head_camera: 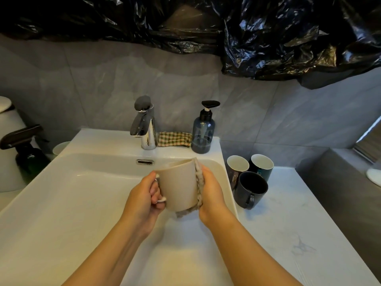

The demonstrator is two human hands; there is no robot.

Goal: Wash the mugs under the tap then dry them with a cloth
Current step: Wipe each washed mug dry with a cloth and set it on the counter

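Observation:
Over the white sink point(82, 203) I hold a beige mug point(178, 186) upright. My left hand point(144, 195) grips its handle, fingers curled through it. My right hand point(212, 193) presses a fuzzy grey-beige cloth point(199, 188) against the mug's right side; the cloth wraps down under the base. The chrome tap point(145, 129) stands behind, with no water visibly running. Three more mugs sit on the counter to the right: a dark one with a white inside point(237, 168), a teal one point(261, 166) and a black one point(250, 189).
A checked cloth point(175, 138) lies folded behind the tap beside a blue soap pump bottle point(203, 133). A dark spray bottle point(24, 149) stands left of the sink. Marble counter point(288, 223) extends to the right. Black plastic sheeting point(268, 38) hangs above.

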